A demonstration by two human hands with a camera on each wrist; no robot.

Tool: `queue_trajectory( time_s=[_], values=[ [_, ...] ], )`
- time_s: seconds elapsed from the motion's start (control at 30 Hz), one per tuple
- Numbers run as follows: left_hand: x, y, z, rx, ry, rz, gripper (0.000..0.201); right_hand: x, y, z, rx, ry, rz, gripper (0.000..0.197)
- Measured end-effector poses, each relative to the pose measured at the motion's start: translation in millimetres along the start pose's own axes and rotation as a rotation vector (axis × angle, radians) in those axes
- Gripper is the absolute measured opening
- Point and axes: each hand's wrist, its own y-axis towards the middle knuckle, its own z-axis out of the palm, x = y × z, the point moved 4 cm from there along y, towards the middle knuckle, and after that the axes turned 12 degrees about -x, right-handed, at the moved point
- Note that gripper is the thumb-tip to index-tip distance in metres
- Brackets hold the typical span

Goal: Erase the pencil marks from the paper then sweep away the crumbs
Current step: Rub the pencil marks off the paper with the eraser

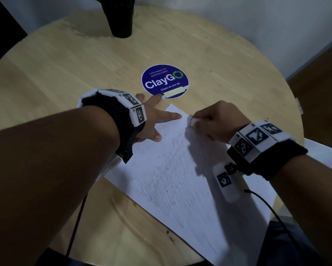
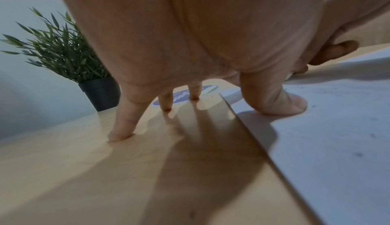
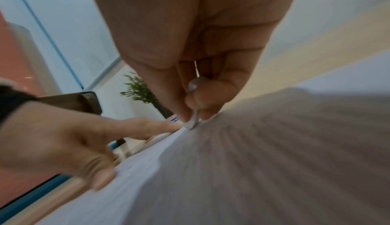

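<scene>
A white sheet of paper (image 1: 180, 179) lies slanted on the round wooden table (image 1: 65, 60), covered with faint grey pencil strokes and small dark crumbs (image 1: 162, 156). My right hand (image 1: 217, 121) pinches a small white eraser (image 1: 191, 120) and presses it on the paper near the far corner; the right wrist view shows the eraser (image 3: 193, 123) between thumb and finger. My left hand (image 1: 153, 120) lies spread flat, index finger and thumb (image 2: 282, 103) on the paper's left edge, the other fingers (image 2: 122, 128) on the wood.
A round blue ClayGo sticker (image 1: 164, 81) sits on the table just beyond the paper. A black pot with a green plant (image 1: 121, 18) stands at the far edge. A white chair (image 1: 320, 156) shows at the right, and cables hang from both wristbands.
</scene>
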Motion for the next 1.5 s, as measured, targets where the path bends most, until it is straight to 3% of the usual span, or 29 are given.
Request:
queue_trajectory(
  time_s=[0.13, 0.27, 0.4, 0.57, 0.7, 0.83, 0.97, 1.13, 1.27, 1.4, 1.5],
  values=[
    [0.8, 0.5, 0.2, -0.01, 0.009, 0.0, 0.078, 18.9, -14.4, 15.5, 0.104, -0.001, -0.12, 0.016],
    [-0.3, 0.9, 1.2, -0.01, 0.042, 0.013, 0.078, 0.2, 0.5, 1.9, -0.016, 0.035, 0.033, 0.017],
    [0.3, 1.6, 0.3, -0.009, 0.028, 0.014, 0.078, 18.5, -15.4, 17.8, 0.086, 0.011, -0.109, 0.018],
    [-0.5, 0.3, 0.5, -0.012, 0.025, 0.007, 0.078, 2.9, -2.9, 6.3, -0.014, 0.03, 0.002, 0.019],
    [0.9, 0.4, 1.0, -0.016, -0.002, 0.008, 0.078, 20.9, -17.9, 17.9, 0.096, -0.004, -0.125, 0.025],
    [0.6, 1.0, 1.5, -0.016, 0.013, 0.011, 0.079, 5.8, -4.1, 6.6, -0.039, 0.049, 0.034, 0.018],
    [0.4, 1.0, 1.2, -0.014, 0.004, 0.009, 0.078, 29.6, -23.0, 24.7, 0.105, 0.0, -0.165, 0.018],
    [0.4, 0.5, 1.7, -0.018, 0.008, 0.002, 0.078, 14.3, -6.7, 13.2, -0.038, 0.014, -0.005, 0.019],
    [0.0, -1.2, 1.1, -0.014, -0.03, -0.009, 0.077, 39.6, -26.0, 24.1, 0.139, -0.037, -0.197, 0.017],
    [-1.9, -2.8, -0.5, -0.024, -0.03, -0.007, 0.076, 16.7, -5.1, 11.1, -0.013, -0.005, -0.013, 0.017],
    [-1.1, -1.9, -0.4, -0.022, -0.039, -0.01, 0.076, 34.7, -23.6, 24.0, 0.112, -0.03, -0.169, 0.022]
  ],
)
